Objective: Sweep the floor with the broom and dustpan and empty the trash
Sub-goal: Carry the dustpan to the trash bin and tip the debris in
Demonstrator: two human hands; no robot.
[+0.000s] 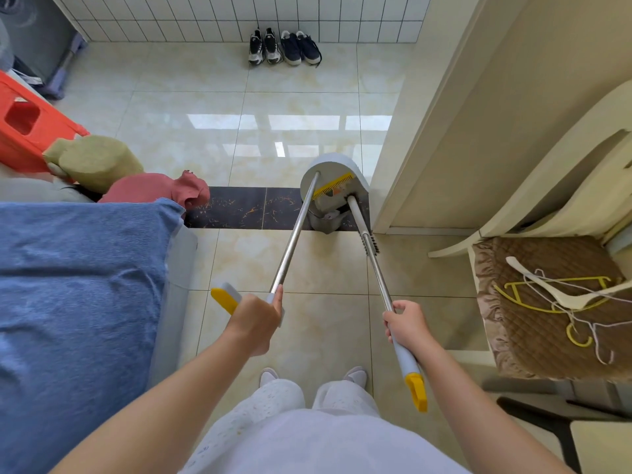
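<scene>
A grey upright dustpan [333, 165] with a yellow comb strip stands on the tiled floor by the door frame. Its long metal pole [294, 234] rises toward me, and my left hand [256, 321] is closed around the grey and yellow grip at the top. A broom sits with its head tucked in the dustpan [337, 215]. The broom's metal handle [374, 265] runs back to my right hand [407, 325], which grips it just above the grey sleeve with the yellow end. Both poles lean apart in a V shape.
A bed with a blue towel [75, 289] fills the left side. An orange stool [30, 126] and cloth items lie beyond it. A chair [554, 302] holding hangers stands at the right. Two pairs of shoes [284, 47] sit by the tiled wall. My slippered feet [311, 376] are below.
</scene>
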